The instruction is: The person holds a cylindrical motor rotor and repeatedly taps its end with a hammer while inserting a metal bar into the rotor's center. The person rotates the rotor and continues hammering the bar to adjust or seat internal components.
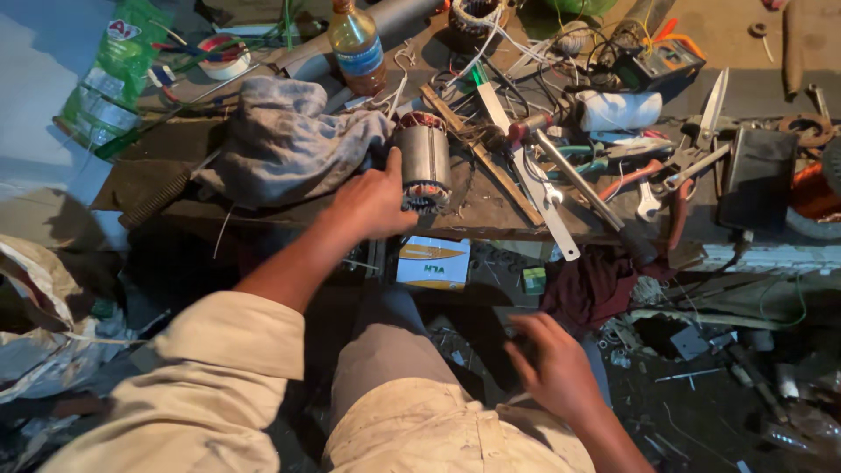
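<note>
Left hand (372,203) wrapped round the near end of the motor stator (422,162), thumb up along its side, sitting at the near edge of the cluttered wooden bench (491,210), just right of the grey rag (285,144). Right hand (552,363) low over the lap, fingers spread, holding nothing. Probably best to grab by the steel laminations, not the copper windings. Worth minding the spanner (547,197) to the right.
</note>
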